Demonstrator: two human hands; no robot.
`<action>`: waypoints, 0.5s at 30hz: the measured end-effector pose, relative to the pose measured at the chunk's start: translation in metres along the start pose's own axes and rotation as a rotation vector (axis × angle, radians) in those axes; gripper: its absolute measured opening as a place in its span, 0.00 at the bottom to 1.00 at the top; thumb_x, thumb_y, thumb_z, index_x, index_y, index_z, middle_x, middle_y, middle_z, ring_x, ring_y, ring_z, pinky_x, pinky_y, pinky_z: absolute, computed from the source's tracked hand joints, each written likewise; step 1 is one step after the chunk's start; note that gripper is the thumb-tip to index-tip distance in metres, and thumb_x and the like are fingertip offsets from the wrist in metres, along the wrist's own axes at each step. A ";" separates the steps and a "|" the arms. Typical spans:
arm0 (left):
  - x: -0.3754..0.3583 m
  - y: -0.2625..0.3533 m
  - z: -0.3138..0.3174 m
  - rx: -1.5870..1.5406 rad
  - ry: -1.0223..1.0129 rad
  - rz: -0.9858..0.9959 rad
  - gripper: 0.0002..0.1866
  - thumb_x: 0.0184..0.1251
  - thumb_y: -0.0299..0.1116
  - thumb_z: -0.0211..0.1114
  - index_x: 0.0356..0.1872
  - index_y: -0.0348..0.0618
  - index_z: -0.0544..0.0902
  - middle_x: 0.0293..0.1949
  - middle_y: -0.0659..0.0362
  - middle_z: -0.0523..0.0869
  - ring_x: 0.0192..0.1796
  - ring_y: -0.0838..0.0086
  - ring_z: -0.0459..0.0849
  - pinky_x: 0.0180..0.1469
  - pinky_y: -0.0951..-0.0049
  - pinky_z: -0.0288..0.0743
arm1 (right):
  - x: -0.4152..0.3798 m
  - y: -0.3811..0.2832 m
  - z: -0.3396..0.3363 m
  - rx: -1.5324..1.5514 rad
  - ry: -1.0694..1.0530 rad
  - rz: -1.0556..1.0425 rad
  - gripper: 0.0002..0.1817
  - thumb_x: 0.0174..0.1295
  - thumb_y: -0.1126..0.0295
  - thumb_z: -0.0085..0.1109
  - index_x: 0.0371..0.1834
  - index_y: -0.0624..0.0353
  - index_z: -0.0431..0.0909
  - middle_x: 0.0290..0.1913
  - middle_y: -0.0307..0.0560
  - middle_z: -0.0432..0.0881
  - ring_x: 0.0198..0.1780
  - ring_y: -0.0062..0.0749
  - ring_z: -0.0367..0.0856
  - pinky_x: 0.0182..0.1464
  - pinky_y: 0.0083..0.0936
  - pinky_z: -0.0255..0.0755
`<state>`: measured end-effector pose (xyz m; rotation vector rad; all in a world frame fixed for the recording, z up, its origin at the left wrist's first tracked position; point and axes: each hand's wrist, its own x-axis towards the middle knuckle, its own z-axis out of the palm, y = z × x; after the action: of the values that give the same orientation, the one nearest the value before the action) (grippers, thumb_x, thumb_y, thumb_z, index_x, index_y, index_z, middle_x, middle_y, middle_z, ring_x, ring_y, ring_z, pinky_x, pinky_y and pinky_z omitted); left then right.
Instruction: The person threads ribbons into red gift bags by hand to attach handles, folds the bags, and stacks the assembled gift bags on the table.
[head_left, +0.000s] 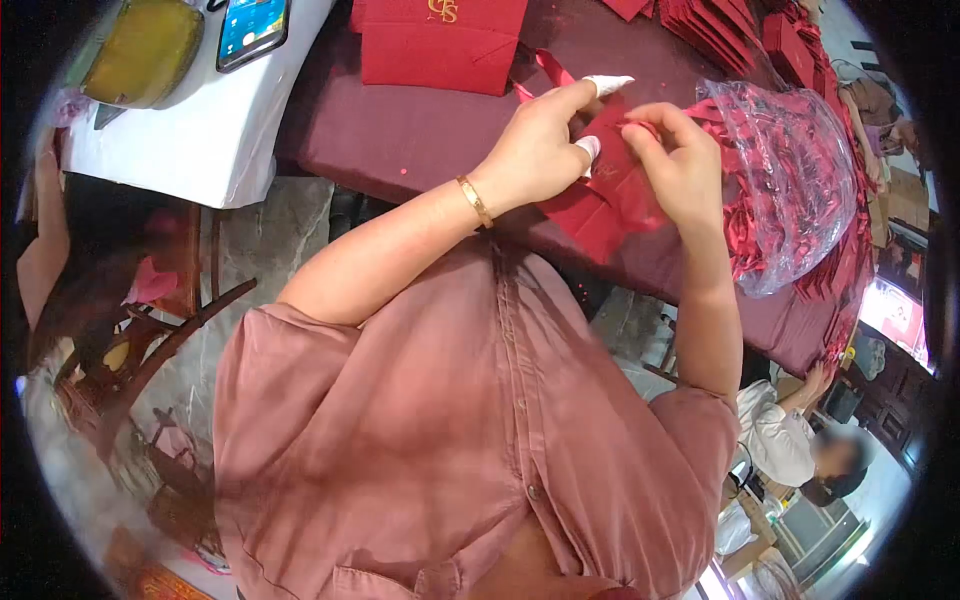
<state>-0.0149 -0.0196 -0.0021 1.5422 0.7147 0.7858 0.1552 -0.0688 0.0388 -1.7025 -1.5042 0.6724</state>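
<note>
Closest in, past the dusty-pink buttoned shirt [430, 400] of the wearer, the dark red paper-like bag with faint gold marking [630, 195] sits between both hands, at the near edge of the table under a maroon cloth [380, 150]. The left hand [545, 140], a gold bangle [474, 201] at its wrist and white coverings on thumb and forefinger, touches the bag's left side; those two digits stand apart, and whether the hidden fingers grip it I cannot tell. The right hand [680, 165] is closed, thumb and forefinger pinching the bag's upper part. A glossy red ribbon [553, 70] lies just beyond the left hand. Just beside the right hand, toward the table's right edge, bulges a clear plastic sack filled with red ribbons [790, 190]. Farther off, a dark red bag with gold lettering [440, 45] is near the far edge, and piled red bags [705, 35] cover the far right corner. Left of the maroon cloth, a white-covered table [190, 140] carries a lit phone [253, 30] and an olive-yellow pouch [143, 50]. Away at the right, another person in a pale top [785, 445] reaches to the maroon cloth's right edge.
</note>
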 end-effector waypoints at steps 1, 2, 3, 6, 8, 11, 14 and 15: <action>0.000 0.000 0.000 0.001 -0.002 0.000 0.32 0.60 0.14 0.60 0.67 0.49 0.71 0.46 0.59 0.81 0.38 0.79 0.80 0.39 0.77 0.80 | -0.002 -0.003 -0.002 -0.106 -0.016 -0.007 0.11 0.54 0.72 0.68 0.40 0.62 0.82 0.28 0.45 0.83 0.29 0.23 0.80 0.34 0.23 0.74; -0.001 0.002 0.001 -0.022 -0.027 0.009 0.32 0.60 0.15 0.60 0.68 0.49 0.71 0.46 0.59 0.80 0.38 0.79 0.80 0.38 0.77 0.79 | -0.003 -0.004 -0.004 -0.211 -0.032 -0.013 0.10 0.54 0.72 0.68 0.38 0.63 0.82 0.27 0.45 0.82 0.28 0.23 0.78 0.33 0.23 0.73; -0.002 0.005 0.002 -0.046 -0.052 0.018 0.32 0.60 0.15 0.60 0.68 0.49 0.71 0.46 0.58 0.80 0.38 0.79 0.80 0.37 0.77 0.79 | -0.005 0.000 0.001 -0.170 -0.018 -0.068 0.08 0.53 0.72 0.68 0.35 0.63 0.83 0.25 0.45 0.81 0.26 0.23 0.76 0.31 0.23 0.71; -0.005 0.007 0.004 0.026 -0.037 0.009 0.31 0.57 0.18 0.60 0.65 0.47 0.72 0.42 0.50 0.82 0.36 0.69 0.83 0.40 0.69 0.79 | -0.005 -0.005 0.002 -0.278 -0.024 -0.101 0.08 0.54 0.72 0.68 0.35 0.62 0.82 0.26 0.42 0.81 0.26 0.21 0.75 0.31 0.22 0.70; -0.006 0.011 0.003 -0.044 -0.039 -0.045 0.32 0.58 0.16 0.60 0.66 0.47 0.72 0.44 0.55 0.80 0.37 0.75 0.80 0.38 0.75 0.78 | -0.006 -0.005 -0.002 -0.179 -0.033 -0.048 0.08 0.55 0.71 0.68 0.36 0.62 0.82 0.28 0.40 0.82 0.28 0.20 0.75 0.31 0.21 0.70; 0.000 0.009 -0.005 -0.226 0.022 -0.115 0.32 0.59 0.14 0.60 0.67 0.50 0.73 0.45 0.62 0.78 0.38 0.83 0.74 0.38 0.82 0.76 | -0.005 0.006 -0.026 0.027 0.114 0.086 0.14 0.64 0.64 0.64 0.46 0.63 0.82 0.36 0.37 0.83 0.36 0.17 0.76 0.39 0.16 0.70; 0.004 0.015 -0.016 -0.460 0.139 -0.184 0.32 0.58 0.14 0.60 0.66 0.48 0.74 0.46 0.63 0.78 0.41 0.82 0.75 0.41 0.83 0.75 | -0.013 0.043 -0.037 0.323 0.265 0.367 0.18 0.70 0.62 0.57 0.54 0.65 0.78 0.43 0.41 0.83 0.43 0.21 0.78 0.46 0.18 0.72; 0.003 0.015 -0.016 -0.523 0.173 -0.201 0.31 0.58 0.15 0.60 0.66 0.46 0.73 0.46 0.63 0.79 0.42 0.82 0.76 0.44 0.82 0.74 | -0.020 0.040 -0.029 0.350 0.228 0.305 0.19 0.71 0.63 0.55 0.56 0.68 0.76 0.47 0.44 0.82 0.48 0.24 0.79 0.53 0.20 0.72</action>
<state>-0.0258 -0.0096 0.0144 0.9260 0.7083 0.8767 0.1978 -0.0951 0.0212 -1.6809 -0.9172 0.8144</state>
